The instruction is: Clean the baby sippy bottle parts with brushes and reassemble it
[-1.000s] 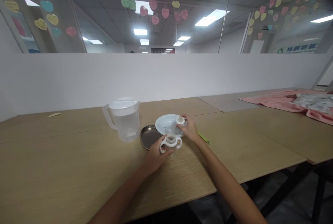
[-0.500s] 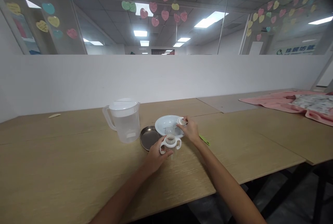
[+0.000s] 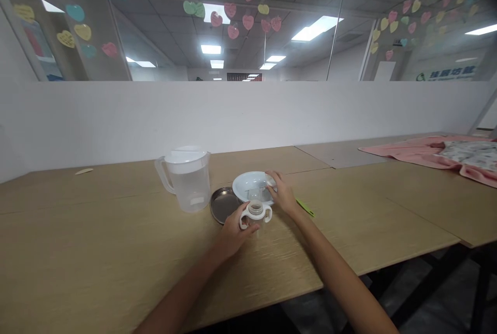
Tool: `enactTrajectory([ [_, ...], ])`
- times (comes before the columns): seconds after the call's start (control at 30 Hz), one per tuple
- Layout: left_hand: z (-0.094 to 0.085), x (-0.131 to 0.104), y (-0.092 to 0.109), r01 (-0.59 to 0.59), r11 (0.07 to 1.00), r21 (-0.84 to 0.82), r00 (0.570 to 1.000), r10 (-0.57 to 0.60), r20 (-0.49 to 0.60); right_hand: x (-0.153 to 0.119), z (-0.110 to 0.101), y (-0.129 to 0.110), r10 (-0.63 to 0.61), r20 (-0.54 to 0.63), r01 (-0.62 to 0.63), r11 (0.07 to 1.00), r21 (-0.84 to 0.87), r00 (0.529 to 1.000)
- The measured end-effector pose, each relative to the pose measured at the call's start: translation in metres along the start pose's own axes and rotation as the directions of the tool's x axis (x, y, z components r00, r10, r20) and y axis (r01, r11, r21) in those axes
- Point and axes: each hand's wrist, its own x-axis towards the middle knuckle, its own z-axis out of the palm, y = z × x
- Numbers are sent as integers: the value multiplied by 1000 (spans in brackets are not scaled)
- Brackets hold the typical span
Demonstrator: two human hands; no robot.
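My left hand [image 3: 235, 231] is wrapped round a small clear bottle [image 3: 256, 209] with a white two-handled collar and an uncovered mouth. Behind the bottle stands a white bowl [image 3: 241, 184] with a clear piece [image 3: 255, 194] inside. At the bowl's right rim, my right hand [image 3: 280, 191] has its fingers closed round a small whitish part [image 3: 272, 182], which is blurred. A round metal dish [image 3: 222, 205] sits left of the bowl, partly behind my left hand.
A clear lidded pitcher [image 3: 192, 184] stands to the left. A green utensil [image 3: 306, 207] lies right of my right hand. Pink cloth [image 3: 407, 151] covers the far right of the table [image 3: 116, 251]. A white wall [image 3: 240, 116] rises behind.
The small part in my right hand has tilted, and its white ring shows less clearly at the bowl's right rim. My left hand still holds the bottle in nearly the same place.
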Motion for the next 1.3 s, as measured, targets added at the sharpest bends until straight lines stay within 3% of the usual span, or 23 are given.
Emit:
enactTrajectory([
  [0.17,0,0,0,5,1000,27,1000,-5,-2,1,2,1,-41,126,28,995,100,991],
  [0.37,0,-1,1,4,1000,27,1000,-4,-7,-1,1,-2,71,329,-126,981,150,942],
  [0.67,0,-1,1,1,1000,25,1000,-2,11,-2,-2,-4,104,289,-74,991,-114,952],
  [0.87,2,-3,0,36,999,21,999,-37,11,2,-6,6,252,196,-180,929,-325,948],
  [0.93,1,-2,-2,4,1000,24,1000,-3,-12,2,-6,8,278,188,-204,918,-339,942],
  [1.0,-4,0,-5,-64,994,89,992,73,-105,1,-5,9,289,190,-211,914,-347,938],
  [1.07,-15,4,-10,-94,969,228,945,159,-286,-1,-2,11,302,209,-218,912,-347,930],
  [1.17,-41,10,-21,-5,911,412,769,267,-581,-6,4,12,320,242,-233,916,-326,916],
  [1.23,-60,13,-30,59,887,457,657,310,-687,-7,6,13,312,220,-239,922,-306,924],
  [1.3,-77,15,-40,124,881,457,577,311,-755,-7,6,14,289,145,-239,927,-288,946],
])
